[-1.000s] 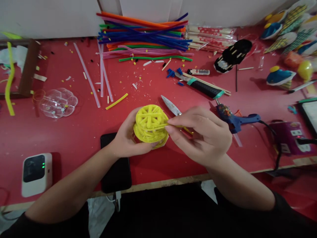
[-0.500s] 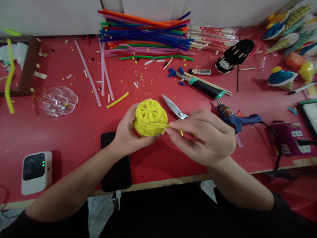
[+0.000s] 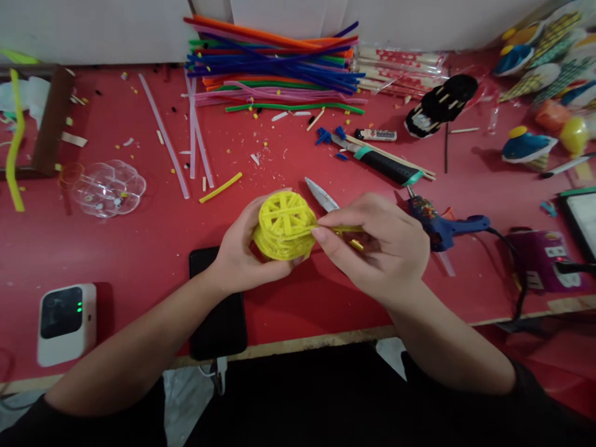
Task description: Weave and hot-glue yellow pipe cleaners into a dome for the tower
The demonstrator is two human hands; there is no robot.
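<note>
A round yellow basket-like piece of wound pipe cleaners [image 3: 285,225], its spoked face turned up, is cupped in my left hand [image 3: 244,248], fingers behind it and thumb in front. Between thumb and forefinger, my right hand [image 3: 377,248] pinches a yellow pipe cleaner [image 3: 347,229] that runs from the right side of the round piece. Just beyond my right hand lie scissors [image 3: 320,194], their blades showing and their handles mostly covered by the hand. A short yellow pipe cleaner [image 3: 221,187] rests on the table past my left hand.
Behind lies a pile of coloured pipe cleaners [image 3: 279,68]. To the right are a utility knife [image 3: 386,162], a blue glue gun [image 3: 442,226] with its cord, and a purple power box [image 3: 542,261]. A black phone [image 3: 218,323] sits under my left wrist; a white device [image 3: 67,326] stands left.
The round piece has shifted slightly right and its spoked face has turned a little. My right hand has moved slightly, still pinching the yellow pipe cleaner close to the piece.
</note>
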